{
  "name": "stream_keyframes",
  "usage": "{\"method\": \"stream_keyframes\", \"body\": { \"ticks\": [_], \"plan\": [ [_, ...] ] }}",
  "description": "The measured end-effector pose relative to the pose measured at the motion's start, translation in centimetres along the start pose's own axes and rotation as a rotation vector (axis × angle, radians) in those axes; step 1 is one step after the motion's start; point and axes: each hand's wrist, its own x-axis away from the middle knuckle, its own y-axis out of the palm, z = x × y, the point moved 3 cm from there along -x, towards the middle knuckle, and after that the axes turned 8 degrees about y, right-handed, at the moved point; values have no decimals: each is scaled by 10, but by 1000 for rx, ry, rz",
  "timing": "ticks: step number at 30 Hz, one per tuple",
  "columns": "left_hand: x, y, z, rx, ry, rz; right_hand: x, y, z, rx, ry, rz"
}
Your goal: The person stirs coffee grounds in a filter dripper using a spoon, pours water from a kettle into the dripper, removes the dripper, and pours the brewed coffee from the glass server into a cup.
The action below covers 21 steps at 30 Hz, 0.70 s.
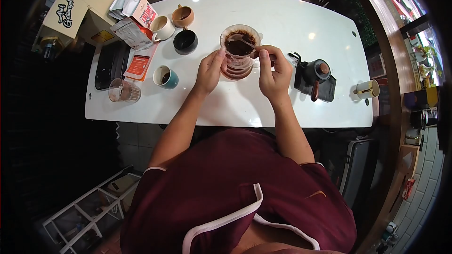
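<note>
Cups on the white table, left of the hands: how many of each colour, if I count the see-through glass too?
Cream cup: 1
Brown cup: 1
Black cup: 1
Blue cup: 1
See-through glass: 1
Total: 5

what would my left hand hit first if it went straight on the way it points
Likely the coffee dripper: your left hand is at its near-left side, though actual contact is unclear.

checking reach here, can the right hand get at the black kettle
Probably yes: nothing visible blocks the right hand from the black kettle, but that hand holds a spoon.
</note>
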Motion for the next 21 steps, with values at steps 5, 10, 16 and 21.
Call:
{"method": "stream_keyframes", "body": {
  "ticks": [5, 10, 16, 21],
  "plan": [
    [-3, -3, -1, 33, 13, -19, 2, 1, 4, 26, -10, -43],
    [-7, -1, 7, -6, 17, -22, 1, 0, 0, -8, -28, -22],
    [-9, -3, 5, 10, 2, -9, 3, -1, 6, 33, 66, -15],
    [-8, -1, 8, -10, 24, 4, 3, 1, 3, 22, 3, -16]
  ]
}}
